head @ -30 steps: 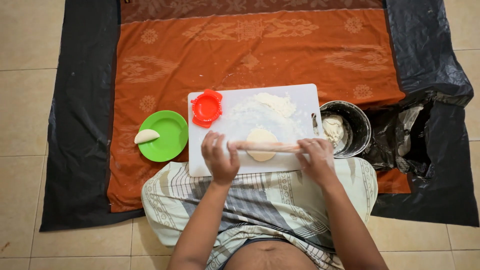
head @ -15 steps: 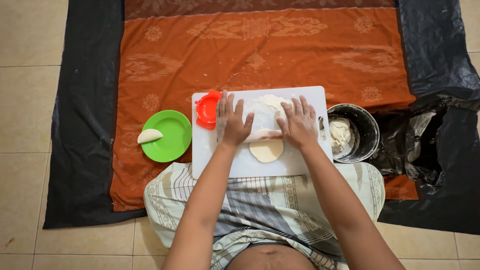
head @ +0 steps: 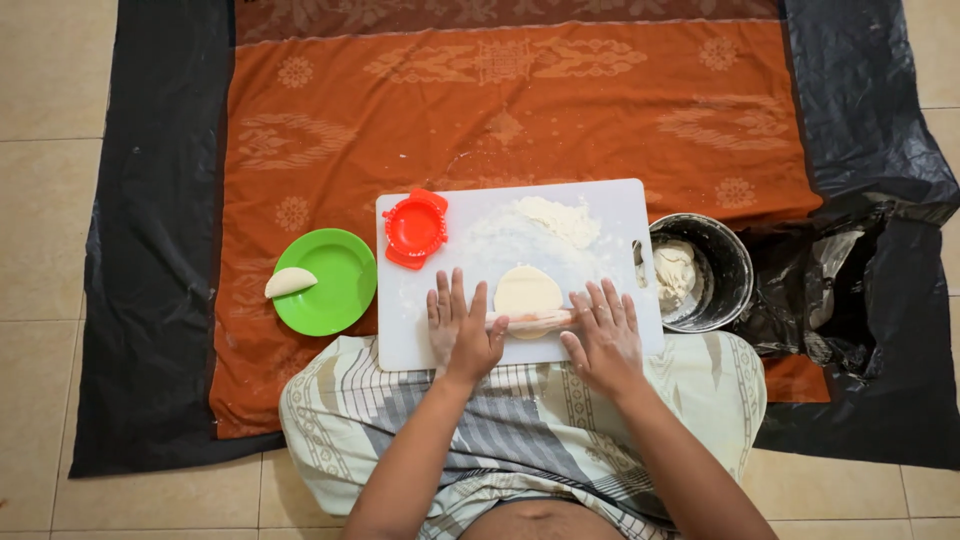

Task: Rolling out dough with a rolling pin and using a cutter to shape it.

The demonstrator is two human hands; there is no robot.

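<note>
A flat round of pale dough (head: 527, 290) lies on a white cutting board (head: 610, 215) dusted with flour. A thin wooden rolling pin (head: 530, 320) crosses the dough's near edge. My left hand (head: 462, 330) presses flat on the pin's left end with fingers spread. At the right end my right hand (head: 603, 335) rests the same way. Both palms lie on the pin rather than wrapping it.
A red dumpling press (head: 415, 228) sits on the board's far left corner, a flour heap (head: 557, 217) behind the dough. Left is a green plate (head: 335, 290) with a folded dumpling (head: 289, 282). Right stands a metal pot (head: 735, 270) of dough beside a black plastic bag (head: 830, 290).
Both hands and the pin rolled away over the dough half a second ago, then came back toward me. The dough round looks flatter and wider.
</note>
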